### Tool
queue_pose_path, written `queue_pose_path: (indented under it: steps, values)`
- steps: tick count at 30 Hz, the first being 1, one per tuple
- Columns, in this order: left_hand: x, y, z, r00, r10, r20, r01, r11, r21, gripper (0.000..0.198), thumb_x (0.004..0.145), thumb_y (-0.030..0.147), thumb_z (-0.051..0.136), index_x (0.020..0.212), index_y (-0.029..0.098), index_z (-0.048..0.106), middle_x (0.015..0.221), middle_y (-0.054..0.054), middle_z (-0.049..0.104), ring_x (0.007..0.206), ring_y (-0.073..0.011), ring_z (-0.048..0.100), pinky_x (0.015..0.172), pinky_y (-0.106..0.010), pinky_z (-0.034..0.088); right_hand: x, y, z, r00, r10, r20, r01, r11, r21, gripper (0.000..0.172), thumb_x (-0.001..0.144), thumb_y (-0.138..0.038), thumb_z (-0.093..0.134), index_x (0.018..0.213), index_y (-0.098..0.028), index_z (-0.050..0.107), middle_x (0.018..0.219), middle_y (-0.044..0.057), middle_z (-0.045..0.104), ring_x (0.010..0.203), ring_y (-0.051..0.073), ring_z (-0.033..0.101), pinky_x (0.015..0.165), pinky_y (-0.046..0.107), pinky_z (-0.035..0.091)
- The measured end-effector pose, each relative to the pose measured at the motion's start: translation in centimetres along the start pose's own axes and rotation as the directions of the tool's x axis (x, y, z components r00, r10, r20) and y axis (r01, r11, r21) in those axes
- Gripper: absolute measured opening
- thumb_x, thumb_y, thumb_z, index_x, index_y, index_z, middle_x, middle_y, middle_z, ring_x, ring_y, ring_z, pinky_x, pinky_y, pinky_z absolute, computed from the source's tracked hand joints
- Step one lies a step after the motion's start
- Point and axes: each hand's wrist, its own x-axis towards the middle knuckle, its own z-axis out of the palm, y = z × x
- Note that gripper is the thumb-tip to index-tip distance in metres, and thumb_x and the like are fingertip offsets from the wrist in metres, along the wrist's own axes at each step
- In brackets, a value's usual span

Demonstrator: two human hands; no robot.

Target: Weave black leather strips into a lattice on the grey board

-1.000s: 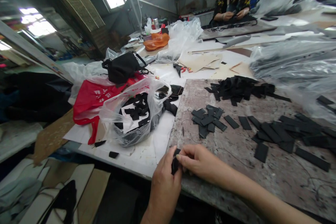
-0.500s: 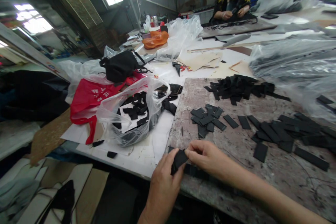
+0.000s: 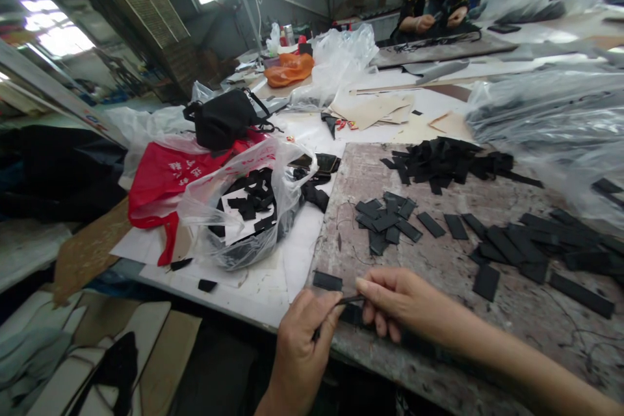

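Observation:
My left hand [image 3: 303, 344] and my right hand [image 3: 404, 304] meet at the near edge of a stained grey work board [image 3: 439, 273]. Both pinch one thin black strip [image 3: 347, 301], seen edge-on between their fingertips. Another flat black piece [image 3: 327, 281] lies on the board just beyond my left thumb. More black strips lie ahead: a small cluster [image 3: 385, 222], a row to the right [image 3: 526, 247] and a heap farther back [image 3: 443, 162].
A clear plastic bag of black scraps [image 3: 246, 208] sits left of the board, with a red bag [image 3: 168, 175] and a black pouch [image 3: 224, 118] behind. Large clear bags [image 3: 550, 117] lie at right. Another person [image 3: 436, 6] works at the far end.
The black strip was held face-up at the board's edge; now my hands have lowered slightly and turned it edge-on. A flat black piece now shows on the board beside my left thumb.

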Motion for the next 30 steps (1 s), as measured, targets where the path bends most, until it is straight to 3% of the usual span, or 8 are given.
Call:
queue_pose_path:
  steps: [2,5,7,9,11,21,30]
  values:
    - [-0.3,-0.3,0.1,0.985,0.175,-0.005,-0.172,0.973,0.152,0.023,0.082,0.012,0.054,0.101,0.019,0.066,0.066,-0.003,0.058,0.062,-0.0129,0.055,0.056,-0.021,0.046,0.1,0.1,-0.3,0.997,0.066,0.047,-0.071,0.993,0.099,0.032,0.077,-0.047,0.054,0.072,-0.016,0.048,0.061,0.0,0.055,0.044,0.008,0.046,0.041,0.017,0.035]
    - [-0.6,-0.9,0.4,0.963,0.27,0.005,-0.258,0.912,0.318,0.028,0.083,0.01,0.052,0.109,0.015,0.061,0.066,-0.004,0.059,0.063,-0.0143,0.055,0.058,-0.023,0.048,0.3,0.6,-0.8,0.997,0.081,0.02,-0.082,0.995,0.057,0.02,0.079,-0.034,0.054,0.073,-0.016,0.046,0.056,-0.003,0.05,0.045,0.008,0.044,0.043,0.018,0.033]
    - [-0.7,-1.4,0.4,0.967,0.256,-0.003,-0.233,0.884,0.405,0.026,0.084,0.011,0.052,0.109,0.013,0.06,0.073,-0.006,0.063,0.068,-0.0158,0.059,0.065,-0.025,0.05,0.6,1.1,-1.2,0.996,0.006,-0.088,-0.022,0.984,-0.177,0.012,0.08,-0.024,0.051,0.071,-0.017,0.047,0.055,-0.003,0.049,0.049,0.009,0.044,0.046,0.019,0.031]
    - [-0.7,-2.0,0.5,0.98,0.201,-0.005,-0.176,0.87,0.461,0.023,0.085,0.014,0.05,0.106,0.011,0.061,0.077,-0.007,0.064,0.071,-0.0171,0.061,0.067,-0.027,0.051,0.9,1.6,-1.5,0.978,-0.11,-0.18,0.02,0.899,-0.438,0.009,0.079,-0.019,0.051,0.07,-0.017,0.05,0.059,-0.002,0.051,0.054,0.011,0.045,0.05,0.021,0.03]
    - [-0.7,-2.4,0.5,0.99,0.142,0.007,-0.128,0.863,0.49,0.022,0.087,0.018,0.048,0.104,0.011,0.061,0.076,-0.007,0.063,0.072,-0.0179,0.061,0.066,-0.028,0.051,1.3,2.1,-1.7,0.963,-0.167,-0.21,0.016,0.818,-0.575,0.009,0.081,-0.02,0.051,0.073,-0.017,0.053,0.064,0.0,0.054,0.06,0.013,0.048,0.055,0.023,0.032]
    - [-0.3,-2.7,0.9,0.997,0.056,0.048,-0.073,0.812,0.58,0.027,0.091,0.027,0.039,0.104,0.016,0.061,0.074,-0.005,0.062,0.069,-0.0179,0.062,0.06,-0.028,0.051,2.1,1.7,-0.6,0.956,-0.116,-0.27,-0.107,0.718,-0.688,0.008,0.085,-0.022,0.052,0.079,-0.018,0.054,0.073,0.002,0.06,0.065,0.015,0.053,0.057,0.023,0.03]
    - [-0.5,-3.1,0.7,0.997,0.061,0.052,-0.08,0.833,0.547,0.022,0.09,0.023,0.042,0.101,0.015,0.059,0.076,-0.006,0.062,0.071,-0.0195,0.061,0.062,-0.03,0.052,1.7,1.0,0.2,0.954,-0.16,-0.254,-0.136,0.525,-0.84,0.007,0.088,-0.023,0.05,0.087,-0.016,0.053,0.078,0.005,0.063,0.071,0.02,0.058,0.059,0.027,0.034]
